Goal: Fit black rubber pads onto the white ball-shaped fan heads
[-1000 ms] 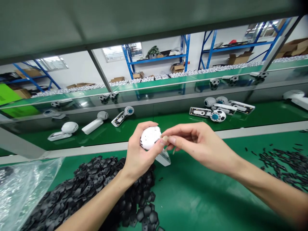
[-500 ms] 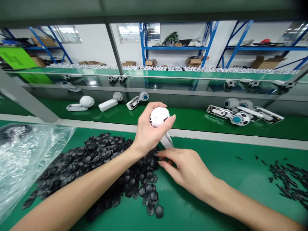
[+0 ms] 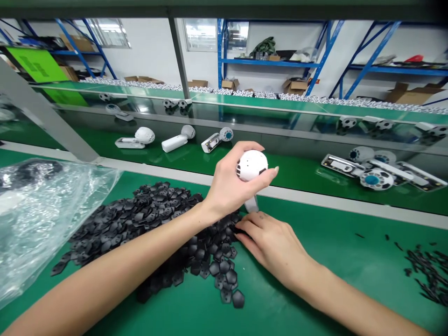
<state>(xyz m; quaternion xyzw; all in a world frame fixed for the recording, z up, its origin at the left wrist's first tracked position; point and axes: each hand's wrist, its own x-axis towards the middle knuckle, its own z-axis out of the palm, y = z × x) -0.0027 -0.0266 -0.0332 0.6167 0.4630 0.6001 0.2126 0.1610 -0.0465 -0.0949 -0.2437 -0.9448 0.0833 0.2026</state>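
My left hand is wrapped round the ball-shaped head of a white football-patterned device, held up above the bench. Black patches and small holes show on the ball, and the device's pale stem hangs below my palm. Lower down, my right hand has thumb and index finger pinched together at the right edge of a heap of black pentagon pieces. Dark material shows between these fingertips, seemingly one of the pieces, though partly hidden. A few pentagon pieces lie loose at the heap's front.
A clear plastic bag lies on the left. Thin black strips are scattered at the right. Behind a pale ledge, several white ball-headed devices rest on the green conveyor. A slanted metal post stands at left.
The view has swung slightly, so the background sits further right. My left hand still holds the device, and my right fingers remain at the heap's edge, a little more closed.
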